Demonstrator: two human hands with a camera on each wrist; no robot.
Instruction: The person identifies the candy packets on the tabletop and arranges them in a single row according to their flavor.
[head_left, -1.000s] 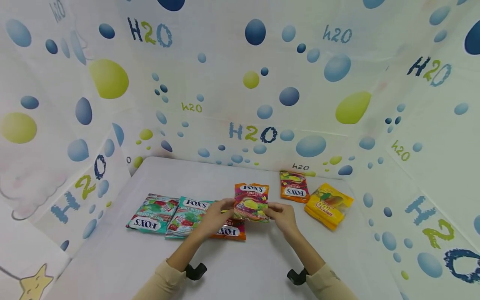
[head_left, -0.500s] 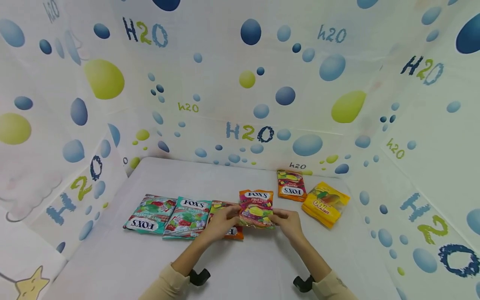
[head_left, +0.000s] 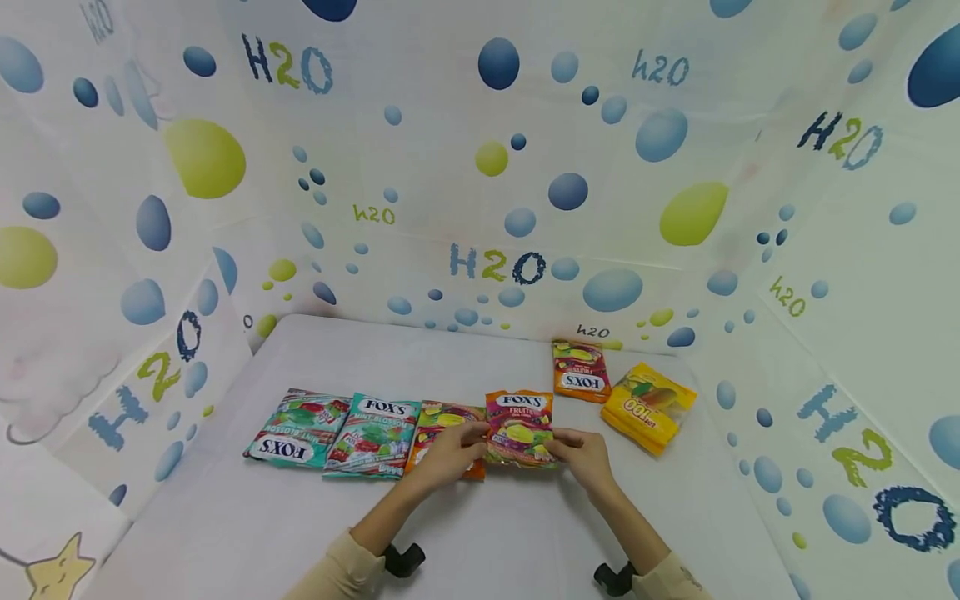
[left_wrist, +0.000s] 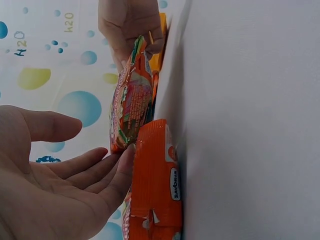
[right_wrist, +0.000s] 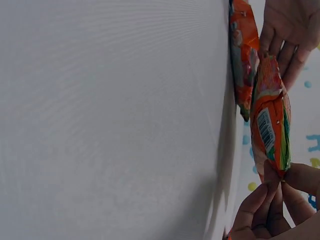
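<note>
An orange and purple Fox's fruits candy bag (head_left: 520, 427) is tilted up just right of a row of bags. My right hand (head_left: 587, 460) pinches its right edge between thumb and fingers, seen closely in the right wrist view (right_wrist: 275, 210). My left hand (head_left: 450, 454) touches the bag's left edge with extended fingertips; in the left wrist view the thumb (left_wrist: 55, 126) stands apart from the bag. Under the left hand lies another orange fruits candy bag (head_left: 431, 425), partly hidden. Whether the held bag's lower edge meets the table cannot be told.
Two teal mint candy bags (head_left: 300, 427) (head_left: 373, 437) lie at the left of the row. Farther back on the right are another orange fruits bag (head_left: 581, 371) and a yellow mango candy bag (head_left: 648, 407). Patterned sheets (head_left: 420, 167) wall in the white table (head_left: 510, 542).
Both hands have carried the fruits candy bag to the right and nearer to me, lower toward the table. More of the orange bag beneath the left hand now shows.
</note>
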